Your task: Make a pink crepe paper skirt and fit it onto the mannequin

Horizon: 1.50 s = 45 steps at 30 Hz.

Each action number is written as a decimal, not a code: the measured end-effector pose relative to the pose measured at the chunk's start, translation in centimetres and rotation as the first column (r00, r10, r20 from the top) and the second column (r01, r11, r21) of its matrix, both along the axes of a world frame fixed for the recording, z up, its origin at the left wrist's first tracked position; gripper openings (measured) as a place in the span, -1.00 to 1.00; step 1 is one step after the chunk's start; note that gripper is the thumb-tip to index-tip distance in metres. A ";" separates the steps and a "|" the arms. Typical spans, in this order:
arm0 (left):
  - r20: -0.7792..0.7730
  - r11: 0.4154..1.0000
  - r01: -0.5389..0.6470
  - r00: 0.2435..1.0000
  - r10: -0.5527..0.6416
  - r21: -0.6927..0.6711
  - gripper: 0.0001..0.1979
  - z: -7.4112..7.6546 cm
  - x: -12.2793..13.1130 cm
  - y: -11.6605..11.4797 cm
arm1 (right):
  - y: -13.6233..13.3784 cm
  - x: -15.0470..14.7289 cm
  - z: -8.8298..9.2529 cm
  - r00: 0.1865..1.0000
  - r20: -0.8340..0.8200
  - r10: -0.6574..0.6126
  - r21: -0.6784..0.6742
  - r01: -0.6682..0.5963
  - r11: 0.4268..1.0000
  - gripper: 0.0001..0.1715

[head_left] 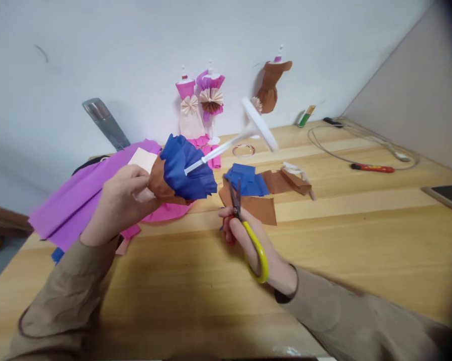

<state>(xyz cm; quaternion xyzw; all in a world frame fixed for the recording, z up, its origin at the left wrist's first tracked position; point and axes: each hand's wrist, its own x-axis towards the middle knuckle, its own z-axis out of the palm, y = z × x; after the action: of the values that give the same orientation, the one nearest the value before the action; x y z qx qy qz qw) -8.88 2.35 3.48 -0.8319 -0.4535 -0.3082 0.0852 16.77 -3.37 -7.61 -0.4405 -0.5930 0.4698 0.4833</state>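
Note:
My left hand [126, 193] is closed round a small mannequin [229, 146] that lies tilted, its white stand and round base pointing right. Blue crepe paper [186, 168] flares out as a skirt on it, with a brown paper band [161, 180] beside my fingers. The mannequin's upper part is hidden by the hand and paper. In my right hand [250, 238] is a pair of scissors [258, 250] with yellow handles, the dark blades slightly apart and pointing away. Under the blades lie brown paper [261, 209] and blue paper pieces [248, 178] on the table.
Several small dressed mannequins [190, 108] stand against the wall. Purple crepe paper [79, 195] spreads over the left of the wooden table [195, 301], near a grey bottle [105, 123]. A red-handled cutter [372, 168], a looped cable [323, 145] and a dark flat device [449, 195] lie at right.

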 end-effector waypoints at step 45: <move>0.319 0.361 0.235 0.928 0.195 -0.902 -0.75 0.1 0.3 0.1 | 6.1 3.8 9.1 0.475 0.811 -0.341 0.539 -0.381 0.752 -0.39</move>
<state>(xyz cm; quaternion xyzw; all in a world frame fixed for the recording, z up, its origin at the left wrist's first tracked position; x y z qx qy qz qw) -8.58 2.45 3.53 -0.6632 -0.5441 -0.1503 -0.4916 20.54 2.74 1.53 -0.4080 -0.8831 -0.0605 0.2238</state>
